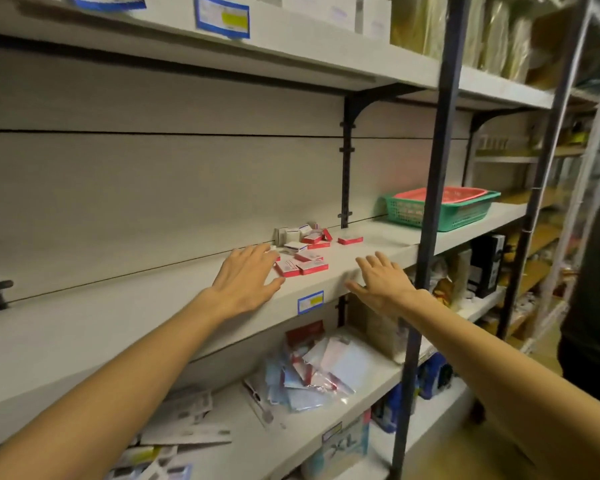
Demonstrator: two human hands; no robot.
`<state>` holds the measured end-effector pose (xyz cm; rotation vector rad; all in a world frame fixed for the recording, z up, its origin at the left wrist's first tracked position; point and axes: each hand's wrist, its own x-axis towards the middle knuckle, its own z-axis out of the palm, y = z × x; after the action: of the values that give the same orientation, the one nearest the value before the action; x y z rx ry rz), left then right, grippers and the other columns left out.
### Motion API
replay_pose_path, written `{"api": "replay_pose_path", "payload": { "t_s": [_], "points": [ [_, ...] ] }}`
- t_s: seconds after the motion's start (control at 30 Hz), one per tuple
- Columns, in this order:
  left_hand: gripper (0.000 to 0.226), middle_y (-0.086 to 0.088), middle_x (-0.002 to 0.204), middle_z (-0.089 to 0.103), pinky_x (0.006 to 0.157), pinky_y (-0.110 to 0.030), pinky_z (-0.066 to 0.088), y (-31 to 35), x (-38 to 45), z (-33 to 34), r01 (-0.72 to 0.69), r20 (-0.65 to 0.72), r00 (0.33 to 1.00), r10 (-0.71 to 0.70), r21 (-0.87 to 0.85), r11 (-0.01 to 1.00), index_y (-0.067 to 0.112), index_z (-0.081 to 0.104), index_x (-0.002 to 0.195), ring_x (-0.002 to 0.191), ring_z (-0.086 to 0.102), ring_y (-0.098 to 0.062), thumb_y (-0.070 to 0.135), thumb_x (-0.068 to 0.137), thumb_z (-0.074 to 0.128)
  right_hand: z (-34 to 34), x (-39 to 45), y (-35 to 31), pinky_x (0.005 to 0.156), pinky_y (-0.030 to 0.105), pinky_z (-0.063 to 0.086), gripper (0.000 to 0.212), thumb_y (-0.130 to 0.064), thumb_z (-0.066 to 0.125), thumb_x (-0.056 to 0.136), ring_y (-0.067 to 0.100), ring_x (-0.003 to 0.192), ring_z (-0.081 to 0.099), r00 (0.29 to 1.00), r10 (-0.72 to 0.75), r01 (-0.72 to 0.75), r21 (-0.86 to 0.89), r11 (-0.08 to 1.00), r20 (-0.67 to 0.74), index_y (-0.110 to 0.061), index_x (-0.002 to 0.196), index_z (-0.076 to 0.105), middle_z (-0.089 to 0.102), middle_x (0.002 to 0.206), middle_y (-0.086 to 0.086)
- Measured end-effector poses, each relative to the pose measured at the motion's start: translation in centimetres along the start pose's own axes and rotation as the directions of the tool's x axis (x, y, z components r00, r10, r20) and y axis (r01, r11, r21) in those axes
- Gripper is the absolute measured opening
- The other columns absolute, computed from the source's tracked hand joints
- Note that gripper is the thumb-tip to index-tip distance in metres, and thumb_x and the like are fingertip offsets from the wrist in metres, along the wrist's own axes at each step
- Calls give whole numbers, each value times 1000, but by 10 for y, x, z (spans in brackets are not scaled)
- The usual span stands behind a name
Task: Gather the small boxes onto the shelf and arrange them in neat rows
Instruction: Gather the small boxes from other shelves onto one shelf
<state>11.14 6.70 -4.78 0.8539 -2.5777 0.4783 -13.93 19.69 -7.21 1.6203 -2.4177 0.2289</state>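
I am reaching both hands over the shelf (174, 306), fingers spread wide and holding nothing. My left hand (245, 277) is nearing the scattered small boxes (302, 252); my right hand (383, 280) is hovering at the front edge. The boxes are looking light, stiff and slidable; gripping their long sides seems best.

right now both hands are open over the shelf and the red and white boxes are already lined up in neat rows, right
Not quite. The head view shows the left hand and right hand open over the shelf, but the red and white boxes lie in a loose scatter, not neat rows.
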Motion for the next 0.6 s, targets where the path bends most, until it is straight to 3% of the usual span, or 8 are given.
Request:
{"api": "replay_pose_path", "payload": {
  "t_s": [0.23, 0.47, 0.6],
  "points": [
    [55, -3, 141, 54, 104, -39, 38, 11, 72, 20, -35, -40, 999, 35, -8, 999, 20, 49, 142, 126, 52, -23, 55, 98, 45, 10, 55, 35, 115, 47, 32, 69, -62, 38, 97, 29, 139, 34, 998, 57, -55, 72, 996, -28, -15, 148, 35, 41, 151, 10],
    [57, -2, 141, 56, 105, -40, 41, 27, 146, 53, 32, 20, 999, -31, -45, 998, 22, 46, 144, 125, 53, -23, 54, 97, 51, 25, 116, 65, 112, 44, 36, 69, -57, 45, 97, 29, 136, 40, 997, 23, -12, 151, 988, -70, -14, 150, 32, 43, 149, 12],
    [57, 0, 144, 53, 106, -41, 40, 37, 191, 75, 2, 8, 1000, -2, -53, 999, 23, 43, 146, 126, 50, -22, 48, 95, 53, 29, 161, 86, 107, 44, 40, 72, -53, 50, 96, 32, 133, 42, 998, 2, 9, 193, 981, -56, -13, 152, 29, 45, 148, 14]
  ]
}}
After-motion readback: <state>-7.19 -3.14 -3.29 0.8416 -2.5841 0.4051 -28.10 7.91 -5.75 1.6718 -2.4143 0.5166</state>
